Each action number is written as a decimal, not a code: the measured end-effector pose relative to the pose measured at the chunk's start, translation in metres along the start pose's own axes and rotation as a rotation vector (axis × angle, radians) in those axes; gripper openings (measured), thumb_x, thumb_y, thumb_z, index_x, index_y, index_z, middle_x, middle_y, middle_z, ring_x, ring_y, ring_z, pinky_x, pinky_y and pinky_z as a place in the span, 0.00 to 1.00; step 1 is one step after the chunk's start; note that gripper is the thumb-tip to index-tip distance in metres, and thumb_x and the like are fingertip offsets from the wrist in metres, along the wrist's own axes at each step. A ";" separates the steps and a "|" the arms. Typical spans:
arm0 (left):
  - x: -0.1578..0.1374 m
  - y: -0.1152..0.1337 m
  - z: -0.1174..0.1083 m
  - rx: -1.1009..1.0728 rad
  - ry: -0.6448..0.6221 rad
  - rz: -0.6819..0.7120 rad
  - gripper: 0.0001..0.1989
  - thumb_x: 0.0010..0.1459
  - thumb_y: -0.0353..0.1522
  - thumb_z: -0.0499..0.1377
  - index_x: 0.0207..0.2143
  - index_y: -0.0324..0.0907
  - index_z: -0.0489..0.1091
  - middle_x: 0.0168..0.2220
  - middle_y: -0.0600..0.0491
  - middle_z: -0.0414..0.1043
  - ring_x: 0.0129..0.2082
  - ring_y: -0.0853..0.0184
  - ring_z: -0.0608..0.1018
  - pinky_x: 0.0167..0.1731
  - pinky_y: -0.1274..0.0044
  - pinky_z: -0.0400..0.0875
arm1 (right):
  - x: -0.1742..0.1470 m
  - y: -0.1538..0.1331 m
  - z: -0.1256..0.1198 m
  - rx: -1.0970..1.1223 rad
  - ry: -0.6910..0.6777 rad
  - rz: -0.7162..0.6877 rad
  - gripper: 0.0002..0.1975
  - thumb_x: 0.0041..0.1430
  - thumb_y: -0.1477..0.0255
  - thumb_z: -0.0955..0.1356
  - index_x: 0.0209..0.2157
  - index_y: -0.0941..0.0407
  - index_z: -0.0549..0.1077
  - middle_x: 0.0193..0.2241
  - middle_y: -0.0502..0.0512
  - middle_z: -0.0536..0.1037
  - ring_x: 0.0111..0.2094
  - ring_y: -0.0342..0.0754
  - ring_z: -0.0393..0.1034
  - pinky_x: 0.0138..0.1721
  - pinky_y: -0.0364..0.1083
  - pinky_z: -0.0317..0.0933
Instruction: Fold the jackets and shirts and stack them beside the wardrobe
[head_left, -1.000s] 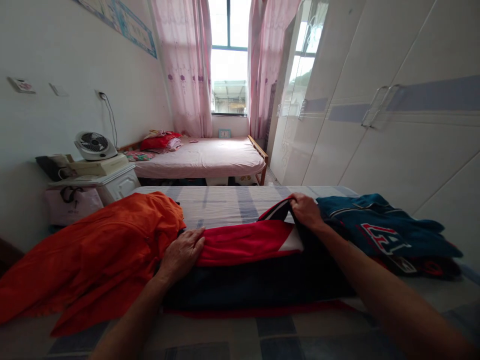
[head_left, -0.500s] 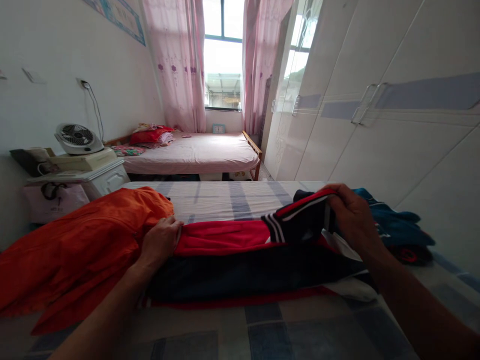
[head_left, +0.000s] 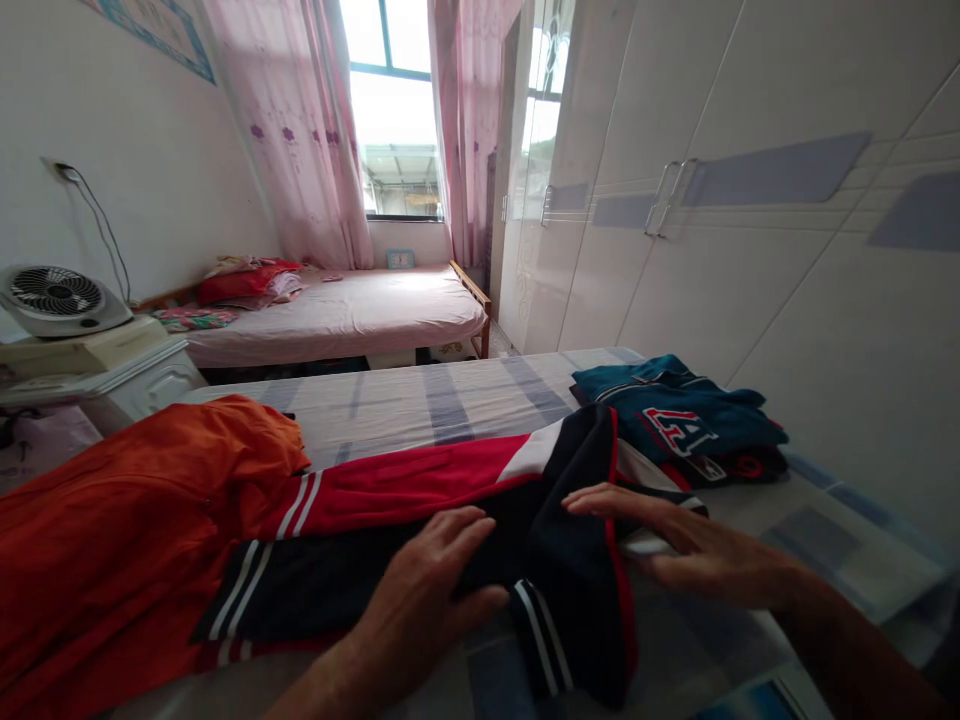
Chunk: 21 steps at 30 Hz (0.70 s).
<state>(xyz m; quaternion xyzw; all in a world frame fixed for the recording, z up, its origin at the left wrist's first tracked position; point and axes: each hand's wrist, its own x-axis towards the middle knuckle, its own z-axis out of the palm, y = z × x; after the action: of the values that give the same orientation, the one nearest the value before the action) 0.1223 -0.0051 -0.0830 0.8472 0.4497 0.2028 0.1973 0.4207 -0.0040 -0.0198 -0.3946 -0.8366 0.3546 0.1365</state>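
A navy jacket [head_left: 570, 540] with red and white panels and white-striped cuffs lies on the checked bed sheet, its sleeves stretched leftward. Above its middle is my left hand [head_left: 431, 575], fingers extended and thumb apart, gripping nothing. My right hand [head_left: 690, 550] is over the jacket's right side, also open with fingers stretched out. Whether either hand rests on the cloth is hard to tell. An orange garment [head_left: 165, 500] lies to the left, overlapping or touching the jacket's sleeve ends. Beyond my right hand sits a folded teal garment [head_left: 675, 400] with a letter patch, on top of darker clothing.
A second bed [head_left: 352, 310] with a pink sheet stands by the window [head_left: 394, 130]. White wardrobe doors [head_left: 675, 290] line the right side. At left, a small fan [head_left: 60, 295] sits on boxes over a white cabinet [head_left: 142, 385].
Both hands have let go of the jacket, which one held at the red sleeve and the other at a raised cuff. It now lies flatter, and my view has turned right.
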 end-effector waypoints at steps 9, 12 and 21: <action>0.012 0.041 0.054 -0.029 -0.137 0.069 0.10 0.55 0.30 0.56 0.41 0.43 0.69 0.40 0.47 0.71 0.41 0.59 0.71 0.40 0.67 0.69 | 0.037 0.100 -0.030 -0.873 0.351 0.037 0.33 0.48 0.85 0.60 0.56 0.49 0.65 0.60 0.56 0.61 0.62 0.57 0.50 0.59 0.61 0.49; 0.009 0.040 0.051 -0.049 -0.099 0.059 0.09 0.58 0.27 0.49 0.35 0.44 0.69 0.42 0.49 0.70 0.42 0.64 0.71 0.42 0.71 0.69 | 0.044 0.129 -0.033 -0.946 0.339 0.026 0.30 0.51 0.81 0.61 0.56 0.50 0.65 0.60 0.56 0.62 0.62 0.58 0.52 0.56 0.60 0.53; 0.006 0.046 0.060 0.045 -0.280 0.038 0.38 0.46 0.29 0.63 0.60 0.46 0.55 0.56 0.45 0.62 0.52 0.56 0.68 0.49 0.67 0.68 | 0.037 0.142 -0.044 -0.613 0.532 0.013 0.16 0.54 0.73 0.62 0.44 0.54 0.72 0.49 0.57 0.75 0.56 0.55 0.63 0.55 0.56 0.55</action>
<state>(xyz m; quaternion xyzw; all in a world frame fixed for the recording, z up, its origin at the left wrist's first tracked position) 0.1884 -0.0330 -0.1084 0.8798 0.4059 0.0764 0.2351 0.4986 0.1076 -0.0900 -0.5005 -0.8364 -0.0249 0.2221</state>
